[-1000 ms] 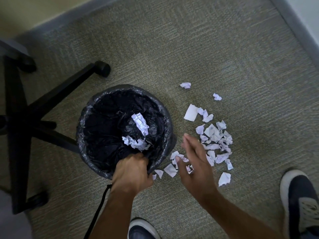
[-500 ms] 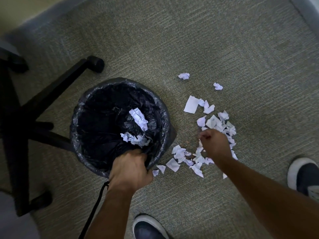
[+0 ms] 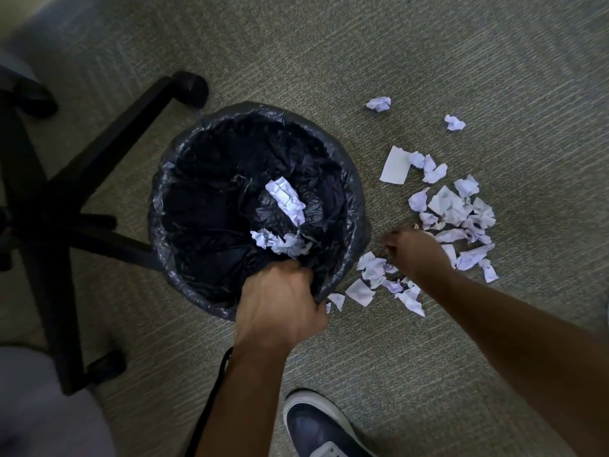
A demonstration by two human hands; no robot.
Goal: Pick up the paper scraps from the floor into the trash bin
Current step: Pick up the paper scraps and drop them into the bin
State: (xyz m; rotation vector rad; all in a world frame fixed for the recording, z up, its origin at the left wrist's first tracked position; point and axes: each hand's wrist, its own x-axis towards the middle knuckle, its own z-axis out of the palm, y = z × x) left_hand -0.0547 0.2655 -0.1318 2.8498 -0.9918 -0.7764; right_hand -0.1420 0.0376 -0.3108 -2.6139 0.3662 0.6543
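A round trash bin [image 3: 350, 179] lined with a black bag stands on the carpet, with a few white paper scraps [image 3: 286, 199] inside. My left hand [image 3: 280, 305] is shut on the bin's near rim. White paper scraps [image 3: 454, 206] lie scattered on the floor right of the bin, and more scraps [image 3: 362, 291] lie close to its near right side. My right hand [image 3: 415, 252] hovers as a closed fist between these two groups, just right of the bin, fingers curled around scraps that are mostly hidden.
A black office chair base [image 3: 99, 166] with castors stands against the bin's left side. Two crumpled balls [image 3: 379, 103] lie farther out on the carpet. My dark shoe [image 3: 316, 423] is at the bottom, and a black cord [image 3: 211, 407] hangs by my left forearm.
My right hand reached into the pile, closed over scraps, then drew left toward the bin as a fist. My left hand kept its hold on the rim.
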